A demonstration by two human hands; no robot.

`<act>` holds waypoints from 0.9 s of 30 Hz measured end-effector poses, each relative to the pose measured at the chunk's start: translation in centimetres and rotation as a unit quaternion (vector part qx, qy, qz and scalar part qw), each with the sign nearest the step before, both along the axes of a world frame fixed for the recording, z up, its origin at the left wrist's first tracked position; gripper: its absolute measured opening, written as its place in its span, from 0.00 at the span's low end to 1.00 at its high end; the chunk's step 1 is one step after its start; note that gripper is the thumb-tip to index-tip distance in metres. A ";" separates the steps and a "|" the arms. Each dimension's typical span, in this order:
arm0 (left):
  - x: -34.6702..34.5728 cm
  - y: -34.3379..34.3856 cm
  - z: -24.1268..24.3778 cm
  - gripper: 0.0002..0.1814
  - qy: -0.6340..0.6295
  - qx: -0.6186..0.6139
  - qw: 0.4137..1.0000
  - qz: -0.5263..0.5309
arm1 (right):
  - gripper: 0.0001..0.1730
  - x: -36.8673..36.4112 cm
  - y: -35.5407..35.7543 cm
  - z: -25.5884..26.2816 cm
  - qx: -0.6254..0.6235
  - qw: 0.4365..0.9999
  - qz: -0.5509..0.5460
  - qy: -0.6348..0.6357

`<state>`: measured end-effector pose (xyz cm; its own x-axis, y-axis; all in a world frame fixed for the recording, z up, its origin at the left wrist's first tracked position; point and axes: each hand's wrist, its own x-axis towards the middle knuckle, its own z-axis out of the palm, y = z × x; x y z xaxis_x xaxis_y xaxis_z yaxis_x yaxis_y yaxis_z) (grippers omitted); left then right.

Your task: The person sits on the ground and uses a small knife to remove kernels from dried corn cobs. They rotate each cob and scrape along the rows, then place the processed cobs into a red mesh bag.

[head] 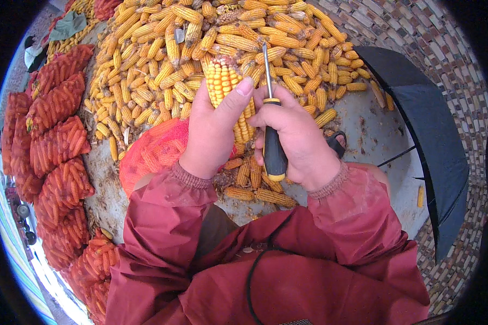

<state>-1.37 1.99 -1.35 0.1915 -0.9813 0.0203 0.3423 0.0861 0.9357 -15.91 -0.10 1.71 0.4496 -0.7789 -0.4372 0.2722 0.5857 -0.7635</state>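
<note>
My left hand (215, 122) grips an ear of dried yellow corn (223, 83), its thumb laid across the kernels and the tip pointing away from me. In my right hand (297, 130) is a screwdriver (275, 142) with a black and yellow handle. Its metal shaft points up and away, beside the ear. The right fingertips are close to the ear's lower right side; whether they touch it I cannot tell. Beyond both hands rises a large heap of corn ears (154, 65). A red mesh bag of corn (158, 146) lies below my left wrist.
Stacked red mesh bags of corn (61, 142) line the left side. An open black umbrella (431, 122) rests on the right, by a brick wall (390, 24). Loose corn ears (260, 195) lie on the concrete floor (358, 134) between my legs.
</note>
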 end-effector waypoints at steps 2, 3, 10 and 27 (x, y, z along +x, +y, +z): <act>-0.2 -0.1 0.0 0.19 0.009 0.001 1.000 0.006 | 0.18 0.1 0.1 -0.1 0.001 1.000 -0.003 -0.003; 0.0 -0.1 -0.2 0.19 0.019 0.004 1.000 0.002 | 0.18 0.2 0.1 -0.2 -0.001 1.000 -0.001 -0.003; 0.7 -0.4 -0.7 0.18 0.024 -0.013 0.999 -0.031 | 0.12 -0.2 0.0 0.3 0.019 0.999 0.027 0.005; 0.7 0.5 -0.8 0.13 0.053 -0.030 0.998 -0.034 | 0.13 -0.5 -0.4 -1.0 0.073 0.995 0.050 -0.055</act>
<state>-0.71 2.52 -2.11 0.1282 -0.9897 0.0633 0.4464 0.1146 0.8875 -16.38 -0.46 0.73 0.5731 -0.6595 -0.4864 0.2839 0.7166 -0.6371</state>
